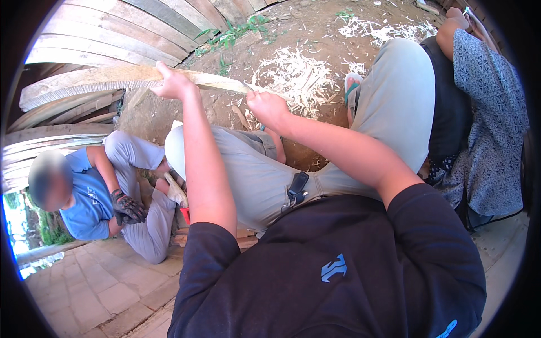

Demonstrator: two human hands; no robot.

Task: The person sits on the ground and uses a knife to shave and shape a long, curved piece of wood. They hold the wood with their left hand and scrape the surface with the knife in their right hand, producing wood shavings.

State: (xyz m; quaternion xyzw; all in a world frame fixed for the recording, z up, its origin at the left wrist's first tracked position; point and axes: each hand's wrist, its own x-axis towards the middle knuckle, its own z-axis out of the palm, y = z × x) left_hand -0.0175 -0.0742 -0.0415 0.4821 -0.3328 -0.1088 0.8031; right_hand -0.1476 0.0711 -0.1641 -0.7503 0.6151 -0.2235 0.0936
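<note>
A long pale strip of wood (107, 78) stretches across in front of me, broad and rough-edged at its left end and slender toward the right. My left hand (173, 84) is closed round it, thumb on top. Farther right along the strip, my right hand (268, 108) forms a fist on a knife (247, 87). Only a short, thin grey blade shows at the wood; the handle is hidden inside the fist. Beyond the right hand lies a pile of pale wood shavings (298, 76) on the dirt.
On my left, a seated person in a blue shirt (90, 194) wears a dark glove (128, 207). Close on my right sits another person in a patterned top (490, 118). Stacked boards (107, 31) line the far left. More shavings (383, 29) lie at the back.
</note>
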